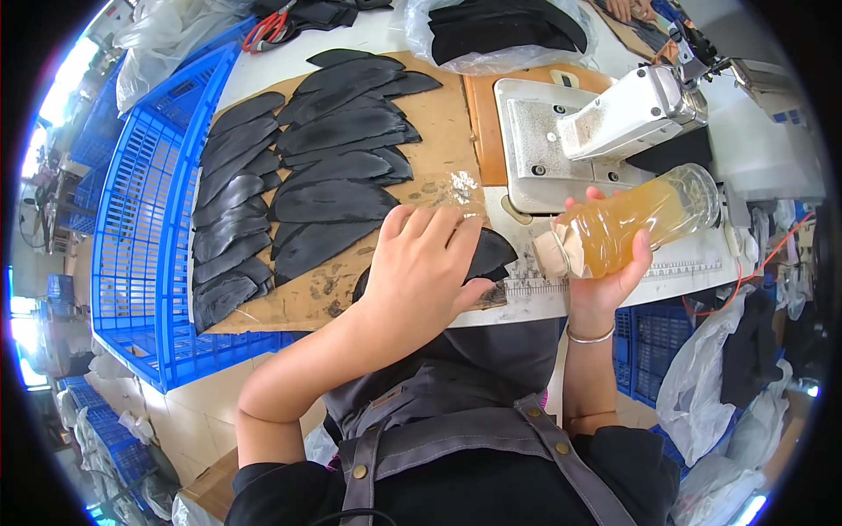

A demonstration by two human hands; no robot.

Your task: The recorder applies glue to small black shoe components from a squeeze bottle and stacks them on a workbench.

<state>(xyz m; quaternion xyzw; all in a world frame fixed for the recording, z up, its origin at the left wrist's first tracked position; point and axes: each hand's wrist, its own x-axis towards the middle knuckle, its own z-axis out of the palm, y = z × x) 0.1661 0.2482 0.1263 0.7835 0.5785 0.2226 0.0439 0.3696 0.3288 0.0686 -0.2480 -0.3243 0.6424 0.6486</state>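
My right hand (627, 263) is wrapped round a clear plastic bottle (653, 215) partly filled with amber liquid. The bottle lies tilted on its side, its mouth, covered with a tan wrap and tied, pointing left. My left hand (425, 263) rests with its fingers laid out over a black leaf-shaped piece (491, 254) at the front of the cardboard sheet (438, 114), hiding most of that piece. Rows of overlapping black pieces (338, 197) cover the cardboard to its left. Just beyond my left fingertips are white, glue-like spots (463, 186).
A white sewing machine (631, 114) stands behind the bottle. Along the left of the table is a blue plastic basket (140, 219). At the back lie red-handled scissors (267, 28) and a plastic bag of black pieces (504, 35). Another person's hand (627, 9) shows at the top right.
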